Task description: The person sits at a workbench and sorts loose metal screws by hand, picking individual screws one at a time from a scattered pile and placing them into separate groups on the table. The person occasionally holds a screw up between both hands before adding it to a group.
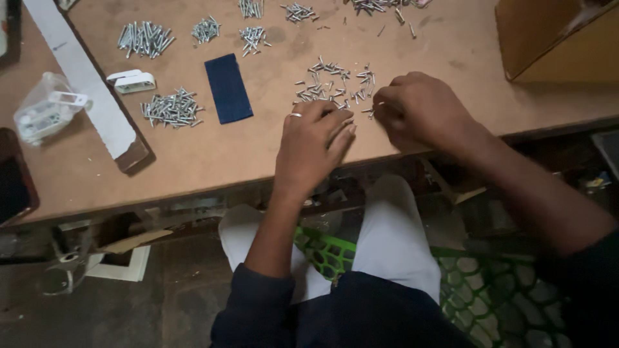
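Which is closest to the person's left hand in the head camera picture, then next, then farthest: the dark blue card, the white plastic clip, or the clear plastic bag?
From the left hand:
1. Dark blue card, just to its left.
2. White plastic clip, farther left.
3. Clear plastic bag, near the table's left edge.

Right hand (422, 109) curls over its own fingertips; whatever they pinch is hidden, and the grip cannot be judged. Left hand (314, 145) covers the screws beneath it. Screw pile (380, 5) at the table's (193, 154) far edge is cropped. Dark flat object (14, 177) at the left edge is cut off. Bag (42, 109) contents are unclear.
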